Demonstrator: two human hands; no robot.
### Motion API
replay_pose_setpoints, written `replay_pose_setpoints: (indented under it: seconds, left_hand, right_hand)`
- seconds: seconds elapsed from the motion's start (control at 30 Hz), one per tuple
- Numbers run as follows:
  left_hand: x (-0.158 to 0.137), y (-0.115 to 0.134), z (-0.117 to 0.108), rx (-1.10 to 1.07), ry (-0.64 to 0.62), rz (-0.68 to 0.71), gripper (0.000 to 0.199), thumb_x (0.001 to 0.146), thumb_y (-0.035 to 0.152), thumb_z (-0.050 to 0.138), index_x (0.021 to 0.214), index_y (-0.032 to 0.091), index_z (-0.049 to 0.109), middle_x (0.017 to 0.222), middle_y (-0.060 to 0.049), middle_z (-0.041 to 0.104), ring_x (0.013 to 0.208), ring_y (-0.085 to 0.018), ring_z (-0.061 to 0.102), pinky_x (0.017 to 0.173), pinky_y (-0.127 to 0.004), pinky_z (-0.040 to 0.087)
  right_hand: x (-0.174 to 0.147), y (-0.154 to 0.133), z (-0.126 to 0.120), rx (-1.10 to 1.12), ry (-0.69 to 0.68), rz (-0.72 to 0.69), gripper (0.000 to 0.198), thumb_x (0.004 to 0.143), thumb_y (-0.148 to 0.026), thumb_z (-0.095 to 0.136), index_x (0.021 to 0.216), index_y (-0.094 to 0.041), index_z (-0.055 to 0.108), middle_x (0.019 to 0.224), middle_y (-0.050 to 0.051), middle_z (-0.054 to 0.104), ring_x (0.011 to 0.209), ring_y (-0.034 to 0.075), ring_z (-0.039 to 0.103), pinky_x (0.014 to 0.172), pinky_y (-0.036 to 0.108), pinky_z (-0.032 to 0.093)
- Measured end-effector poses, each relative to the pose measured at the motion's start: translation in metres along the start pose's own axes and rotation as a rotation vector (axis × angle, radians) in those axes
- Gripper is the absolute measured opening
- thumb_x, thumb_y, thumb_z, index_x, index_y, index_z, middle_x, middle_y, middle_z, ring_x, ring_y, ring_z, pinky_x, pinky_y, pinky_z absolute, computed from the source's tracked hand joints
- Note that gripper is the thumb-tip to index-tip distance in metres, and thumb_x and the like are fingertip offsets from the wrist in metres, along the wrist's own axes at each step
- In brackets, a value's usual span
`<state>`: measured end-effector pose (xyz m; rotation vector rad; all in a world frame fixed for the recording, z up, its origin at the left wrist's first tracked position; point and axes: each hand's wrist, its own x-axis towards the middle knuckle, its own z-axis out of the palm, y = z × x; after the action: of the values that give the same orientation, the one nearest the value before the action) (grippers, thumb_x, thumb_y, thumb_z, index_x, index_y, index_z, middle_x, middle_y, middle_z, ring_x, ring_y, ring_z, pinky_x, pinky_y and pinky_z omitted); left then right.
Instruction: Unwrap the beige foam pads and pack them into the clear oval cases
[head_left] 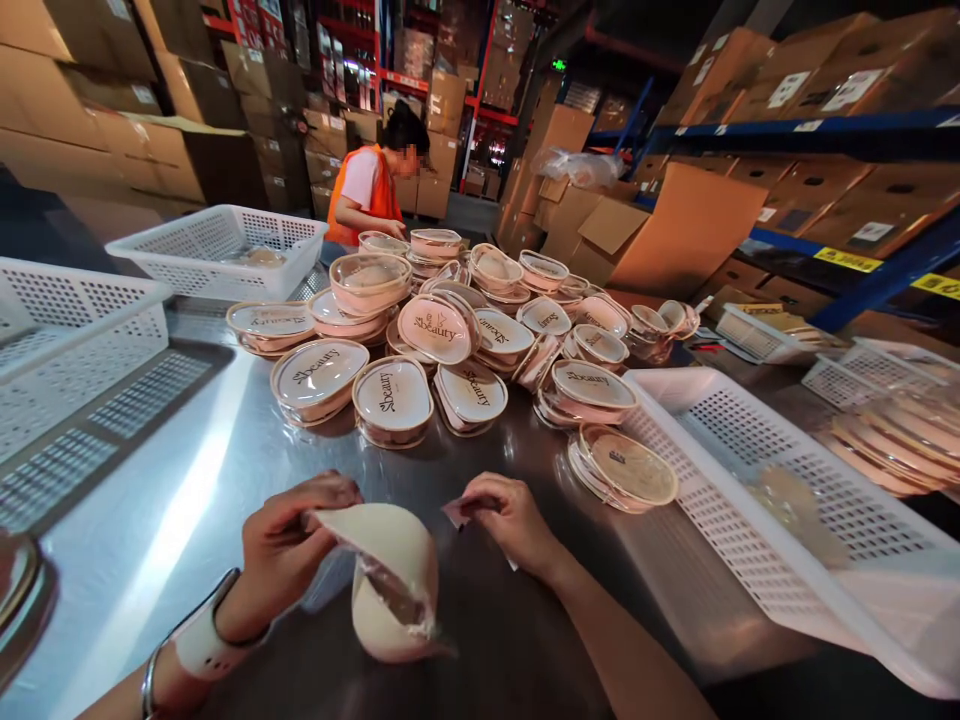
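My left hand [289, 545] grips the upper edge of a cream, cup-shaped pad [390, 575] wrapped in clear film, held just above the steel table [187, 480]. My right hand [510, 520] pinches a small pinkish slip [455, 512] a little to the right of the pad. A white watch band sits on my left wrist. Beyond my hands lies a heap of oval clear-lidded boxes [450, 345] printed "Beauty". One open box [622, 468] lies apart, closest to my right hand.
White perforated baskets stand at the left [67, 340], back left [217, 250] and right [765, 480]. A person in an orange vest [371, 185] works at the far end of the table. Cardboard boxes [675, 230] and blue shelving [862, 135] ring the table.
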<state>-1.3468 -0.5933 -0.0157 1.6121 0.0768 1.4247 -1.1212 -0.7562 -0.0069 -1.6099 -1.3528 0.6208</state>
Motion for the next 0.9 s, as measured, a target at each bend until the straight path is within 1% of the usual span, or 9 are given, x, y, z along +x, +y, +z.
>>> replay_pose_setpoints:
  seconds: [0.13,0.23,0.3,0.4,0.5,0.57,0.67,0.77,0.9]
  left_hand:
    - [-0.005,-0.002,-0.002,0.383,0.079,0.083,0.006,0.087,0.016,0.070,0.090,0.021,0.071,0.083,0.000,0.072,0.072,-0.013,0.069,0.063,-0.021,0.057]
    - [-0.013,0.000,-0.002,0.624,-0.134,0.255,0.023,0.086,0.004,0.063,0.101,0.020,0.071,0.084,0.001,0.067,0.069,-0.008,0.065,0.059,-0.016,0.051]
    - [-0.020,0.002,-0.001,0.626,-0.330,0.331,0.026,0.091,0.006,0.057,0.107,0.023,0.069,0.083,0.001,0.070,0.069,-0.010,0.065,0.061,-0.019,0.050]
    - [-0.030,0.003,0.002,0.474,-0.490,0.361,0.033,0.099,0.014,0.047,0.124,0.028,0.063,0.088,-0.001,0.076,0.073,-0.015,0.066,0.070,-0.030,0.053]
    - [-0.036,-0.002,0.008,0.412,-0.272,0.322,0.040,0.093,0.011,0.057,0.128,0.031,0.060,0.096,-0.002,0.076,0.087,-0.018,0.068,0.085,-0.036,0.056]
    - [-0.037,-0.006,0.013,0.319,-0.085,0.056,0.040,0.086,0.015,0.069,0.122,0.030,0.062,0.101,-0.003,0.075,0.097,-0.020,0.069,0.088,-0.036,0.058]
    - [-0.041,-0.010,0.023,-0.145,-0.167,-0.717,0.029,0.088,0.039,0.067,0.111,0.022,0.069,0.101,-0.008,0.076,0.099,-0.025,0.071,0.087,-0.041,0.060]
    - [-0.048,-0.010,0.036,-0.659,-0.306,-1.230,0.031,0.083,0.039,0.067,0.104,0.018,0.073,0.104,-0.009,0.075,0.098,-0.026,0.071,0.084,-0.041,0.060]
    - [-0.056,-0.012,0.049,-0.752,-0.199,-1.477,0.045,0.065,0.010,0.064,0.109,0.017,0.069,0.093,-0.005,0.071,0.083,-0.018,0.067,0.067,-0.028,0.055]
  right_hand:
    - [-0.016,-0.012,0.005,0.431,0.039,-0.112,0.053,0.083,-0.071,0.062,0.070,-0.020,0.070,0.107,0.012,0.074,0.099,0.024,0.071,0.083,0.039,0.059]
    - [-0.028,-0.015,0.019,0.160,-0.095,-0.194,0.047,0.090,-0.063,0.059,0.081,-0.021,0.077,0.161,0.010,0.036,0.145,0.031,0.039,0.115,0.053,0.039]
    - [-0.031,-0.011,0.030,-0.157,-0.127,-0.238,0.030,0.094,-0.044,0.062,0.092,-0.020,0.079,0.168,0.009,0.019,0.152,0.033,0.024,0.120,0.056,0.029]
    - [-0.027,-0.004,0.041,-0.388,-0.096,-0.302,0.024,0.092,-0.015,0.054,0.102,-0.012,0.077,0.159,0.020,0.035,0.147,0.031,0.036,0.118,0.052,0.037]
    - [-0.020,-0.002,0.044,-0.167,-0.034,-0.198,0.029,0.096,-0.018,0.048,0.103,-0.013,0.075,0.122,0.017,0.070,0.111,0.023,0.068,0.094,0.037,0.058]
    - [-0.017,-0.004,0.046,0.086,0.035,-0.002,0.037,0.098,-0.041,0.050,0.093,-0.014,0.076,0.090,0.010,0.076,0.077,0.019,0.072,0.068,0.030,0.062]
    - [-0.016,-0.005,0.052,0.257,0.030,0.209,0.058,0.093,-0.065,0.050,0.086,-0.013,0.076,0.070,0.006,0.071,0.058,0.016,0.064,0.052,0.027,0.056]
    - [-0.017,-0.002,0.053,0.054,0.068,0.043,0.051,0.096,-0.057,0.050,0.091,-0.016,0.079,0.087,0.009,0.073,0.082,0.020,0.069,0.075,0.032,0.060]
    - [-0.022,0.005,0.037,-0.134,0.447,-0.274,0.026,0.101,-0.032,0.050,0.107,-0.027,0.074,0.100,0.006,0.068,0.079,0.015,0.071,0.059,0.021,0.058]
